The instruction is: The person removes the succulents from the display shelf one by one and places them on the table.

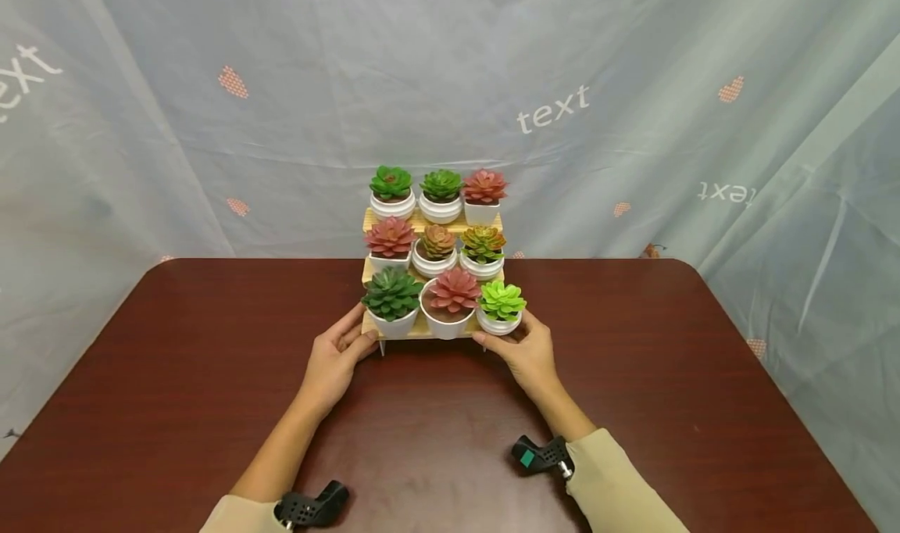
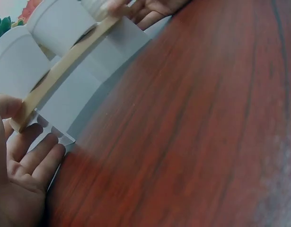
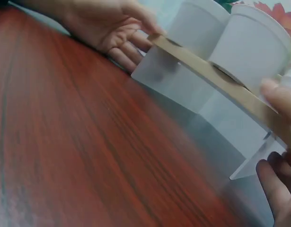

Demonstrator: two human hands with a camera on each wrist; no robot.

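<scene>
A three-tier plant stand (image 1: 420, 330) with wooden shelves and pale see-through supports stands near the table's far edge. Small succulents in white pots fill it, three to a tier. On the lowest shelf are a dark green succulent (image 1: 391, 292), a pink one (image 1: 455, 290) and a lime green one (image 1: 501, 301). My left hand (image 1: 336, 357) grips that shelf's left end, thumb on top and fingers underneath. At the other end my right hand (image 1: 527, 352) holds the shelf the same way, beside the lime green plant's pot. Both wrist views show the shelf's wooden front edge (image 3: 216, 80) between the hands.
The stand rests on a dark red-brown wooden table (image 1: 436, 439) with rounded far corners. Behind it hangs a grey-blue curtain (image 1: 337, 111) with printed words and hearts. A black wrist camera (image 1: 312, 506) sits at the left sleeve, another (image 1: 541, 455) at the right.
</scene>
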